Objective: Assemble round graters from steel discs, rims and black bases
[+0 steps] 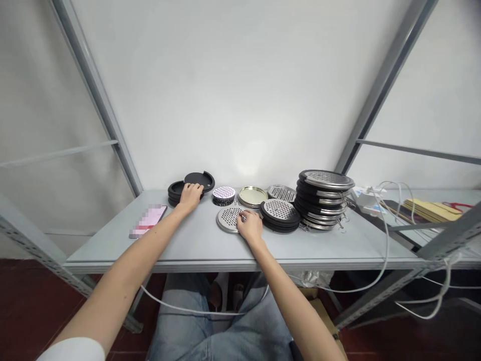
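1. Grater disc (227,219): flat on the counter (210,249). My right hand (250,224) is half-curled over its right edge; can't tell if gripped.
2. Left hand (192,194) reaches farther out, fingers bent at the black dish (197,179); grip unclear.
3. Black-rimmed stack (280,218) carries a perforated plate (280,209), close beside my right hand.
4. Phone (150,221) left, tall disc stack (319,205) right.

The hole-dotted disc (227,219) is silver, the round holder (198,179) black, the tabletop (203,246) grey.
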Demonstrator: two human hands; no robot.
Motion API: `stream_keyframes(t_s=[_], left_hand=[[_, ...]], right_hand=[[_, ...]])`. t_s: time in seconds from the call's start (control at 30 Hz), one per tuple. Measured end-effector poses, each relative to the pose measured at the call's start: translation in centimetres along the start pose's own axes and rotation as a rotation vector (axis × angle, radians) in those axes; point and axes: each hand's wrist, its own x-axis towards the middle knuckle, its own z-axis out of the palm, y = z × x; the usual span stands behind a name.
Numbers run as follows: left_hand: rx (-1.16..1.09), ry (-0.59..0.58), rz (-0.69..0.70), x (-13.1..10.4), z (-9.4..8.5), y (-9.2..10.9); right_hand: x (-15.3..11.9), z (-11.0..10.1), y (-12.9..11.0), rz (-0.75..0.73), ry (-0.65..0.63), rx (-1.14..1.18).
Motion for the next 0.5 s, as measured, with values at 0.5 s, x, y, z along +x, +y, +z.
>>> stream_keyframes(t_s=[0.5], left_hand=[[-0.123, 0.144, 0.7, -9.2, -5.1, -4.2]], right_hand=[[-0.1, -0.5, -0.1, -0.248, -0.023, 0.432]])
